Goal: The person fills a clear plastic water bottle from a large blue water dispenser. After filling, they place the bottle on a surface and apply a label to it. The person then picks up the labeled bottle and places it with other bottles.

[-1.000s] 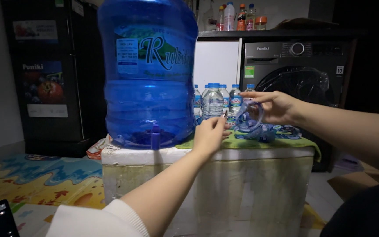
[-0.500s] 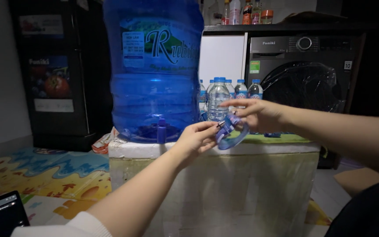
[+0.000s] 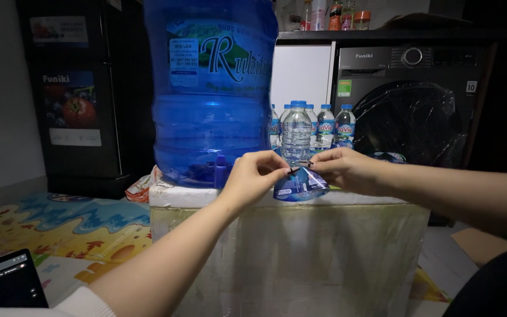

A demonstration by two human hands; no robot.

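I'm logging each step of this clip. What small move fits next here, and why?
Probably pulling the hands apart to tear or peel the blue wrapper: the left hand and right hand both pinch its top edge, fingertips almost meeting, in front of the small bottles.

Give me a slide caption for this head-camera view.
Both hands, left hand and right hand, pinch a small blue plastic wrapper beside a large water jug.

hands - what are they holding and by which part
Both hands, left and right, pinch a small blue plastic wrapper by its top edge, one grip at each side. It hangs in front of the white box.
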